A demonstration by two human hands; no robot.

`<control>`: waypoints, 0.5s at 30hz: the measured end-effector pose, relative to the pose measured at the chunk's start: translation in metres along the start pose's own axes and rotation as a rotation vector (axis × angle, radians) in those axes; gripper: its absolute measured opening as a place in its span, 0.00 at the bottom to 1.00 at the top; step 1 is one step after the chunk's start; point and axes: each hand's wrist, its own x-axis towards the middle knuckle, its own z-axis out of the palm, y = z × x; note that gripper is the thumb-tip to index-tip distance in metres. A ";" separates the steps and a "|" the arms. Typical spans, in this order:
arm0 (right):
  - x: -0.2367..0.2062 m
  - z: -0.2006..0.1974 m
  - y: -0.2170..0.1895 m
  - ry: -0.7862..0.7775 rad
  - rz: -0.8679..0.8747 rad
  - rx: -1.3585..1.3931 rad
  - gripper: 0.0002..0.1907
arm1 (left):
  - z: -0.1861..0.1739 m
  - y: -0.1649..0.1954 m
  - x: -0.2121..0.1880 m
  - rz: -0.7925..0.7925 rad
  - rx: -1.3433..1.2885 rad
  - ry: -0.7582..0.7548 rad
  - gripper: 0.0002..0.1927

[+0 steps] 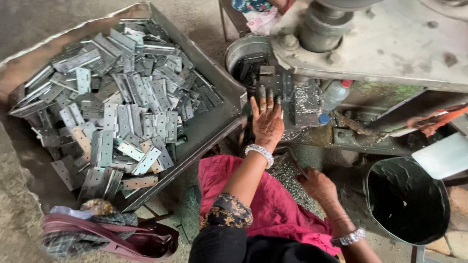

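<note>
The left hand (266, 119) lies flat, fingers spread, on a stiff, thin, likely sharp-edged metal hinge (278, 86), best gripped by its long edges; the right hand (317, 185) hangs loosely curled, empty.

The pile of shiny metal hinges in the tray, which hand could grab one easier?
Probably the left hand. It is raised beside the tray of hinges, fingers resting at the machine. The right hand sits lower, farther from the tray.
</note>
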 end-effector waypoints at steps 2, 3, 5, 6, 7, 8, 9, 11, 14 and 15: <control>0.009 -0.017 -0.003 -0.063 0.036 -0.057 0.27 | -0.002 -0.001 0.002 -0.013 0.072 -0.055 0.24; 0.009 -0.022 -0.004 -0.050 0.004 -0.069 0.27 | -0.002 0.001 0.005 -0.006 0.105 -0.086 0.23; 0.006 -0.022 -0.006 -0.010 0.002 -0.052 0.26 | 0.001 0.002 0.008 0.005 0.053 -0.046 0.23; 0.001 -0.016 -0.007 0.010 0.023 -0.026 0.25 | 0.003 0.003 0.011 0.004 0.032 -0.019 0.24; -0.004 -0.008 -0.007 0.020 0.044 -0.002 0.25 | 0.003 0.003 0.013 0.010 0.069 -0.042 0.23; -0.011 0.003 -0.008 0.042 0.056 0.027 0.23 | 0.004 0.004 0.015 0.016 0.106 -0.073 0.22; -0.017 0.015 -0.009 0.065 0.070 0.052 0.22 | 0.004 0.004 0.017 0.022 0.139 -0.103 0.22; -0.019 0.024 -0.006 0.097 0.060 0.103 0.20 | 0.004 0.004 0.020 0.021 0.143 -0.089 0.22; -0.020 0.025 -0.006 0.057 0.090 0.157 0.20 | -0.013 0.001 0.006 0.031 0.014 0.050 0.19; -0.021 0.017 -0.007 0.030 0.123 0.138 0.21 | -0.021 -0.004 -0.001 0.025 -0.041 0.130 0.18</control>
